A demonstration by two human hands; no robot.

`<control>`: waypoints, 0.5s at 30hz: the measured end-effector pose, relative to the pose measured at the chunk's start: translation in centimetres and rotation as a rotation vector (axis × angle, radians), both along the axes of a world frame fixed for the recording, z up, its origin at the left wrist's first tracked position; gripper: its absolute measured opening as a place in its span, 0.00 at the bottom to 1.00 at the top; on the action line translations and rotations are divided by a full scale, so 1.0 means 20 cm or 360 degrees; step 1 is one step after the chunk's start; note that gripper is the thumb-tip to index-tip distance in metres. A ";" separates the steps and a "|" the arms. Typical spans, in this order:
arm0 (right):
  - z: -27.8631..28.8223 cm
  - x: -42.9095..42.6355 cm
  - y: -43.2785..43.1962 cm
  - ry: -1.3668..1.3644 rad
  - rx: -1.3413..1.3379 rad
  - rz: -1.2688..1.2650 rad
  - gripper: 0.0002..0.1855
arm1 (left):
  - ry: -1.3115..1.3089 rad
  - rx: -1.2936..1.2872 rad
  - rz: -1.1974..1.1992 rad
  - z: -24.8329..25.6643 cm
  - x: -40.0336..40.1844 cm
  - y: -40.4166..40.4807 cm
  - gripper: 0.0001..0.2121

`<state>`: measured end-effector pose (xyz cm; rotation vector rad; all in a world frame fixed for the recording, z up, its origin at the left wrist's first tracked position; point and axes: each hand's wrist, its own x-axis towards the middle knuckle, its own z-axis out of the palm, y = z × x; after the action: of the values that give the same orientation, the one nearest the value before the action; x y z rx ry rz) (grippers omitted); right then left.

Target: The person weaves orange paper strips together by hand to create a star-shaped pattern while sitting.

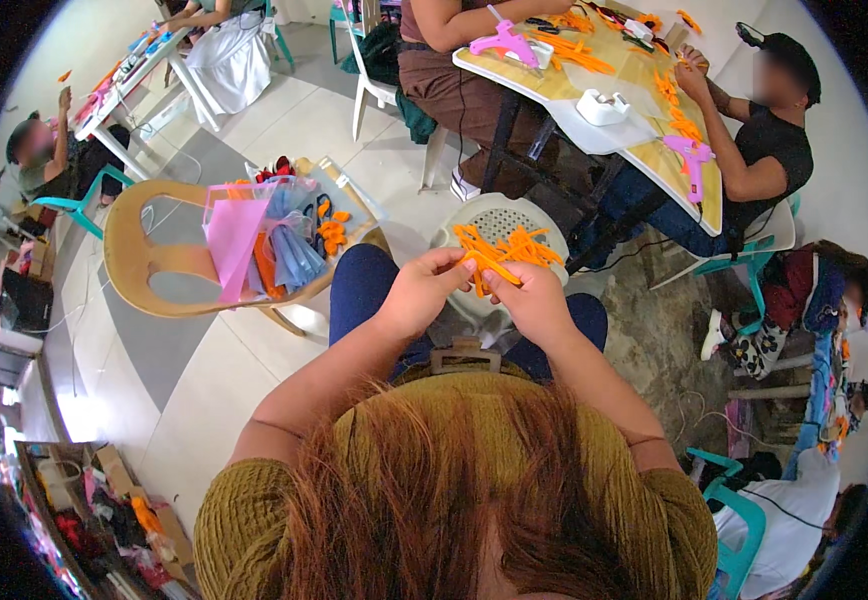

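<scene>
Above my lap, my left hand (428, 289) and my right hand (530, 296) meet over a folded orange fuzzy strip (485, 268), which looks like pipe cleaner. The left thumb and fingers pinch its upper left part, while the right fingers grip the other end. Just beyond them, a pile of similar orange strips (528, 246) lies on a whitish plastic stool (507, 212) with a perforated seat. The fingers partly hide the held strip, so its exact shape is unclear.
To the left, a tan plastic chair (150, 281) bears pink sheets (235, 236), blue wrapped material (300, 244), scissors (323, 208) and orange pieces (335, 234). Ahead, pink glue guns (690, 161) and a white tape dispenser (603, 107) rest on a yellow table (554, 84), with people seated around it.
</scene>
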<state>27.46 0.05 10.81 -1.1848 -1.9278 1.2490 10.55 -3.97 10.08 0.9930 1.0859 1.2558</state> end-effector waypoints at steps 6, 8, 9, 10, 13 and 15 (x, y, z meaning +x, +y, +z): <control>0.06 -0.02 -0.02 -0.0039 0.0246 0.0054 0.11 | 0.0407 -0.0064 -0.0070 0.02 -0.05 0.01 0.08; 0.09 -0.04 -0.03 -0.0038 0.0768 -0.0124 0.10 | 0.0485 0.0004 -0.0076 0.01 -0.05 0.01 0.08; 0.11 -0.05 -0.03 -0.0044 0.0941 -0.0191 0.10 | 0.0564 0.0072 -0.0084 0.02 -0.05 0.01 0.08; 0.13 -0.03 -0.03 -0.0175 0.1104 -0.0076 0.09 | 0.0562 0.0069 -0.0085 0.02 -0.05 0.01 0.08; 0.13 -0.01 -0.03 -0.0362 0.1234 0.0081 0.08 | 0.0713 0.0281 -0.0087 0.05 -0.04 0.00 0.08; 0.12 0.00 -0.03 -0.0417 0.1202 0.0126 0.09 | 0.0986 0.0224 -0.0192 0.08 -0.05 -0.01 0.06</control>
<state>27.40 -0.47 13.31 -0.8900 -2.3366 0.3132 9.64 -4.19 11.71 1.5939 1.3890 0.9524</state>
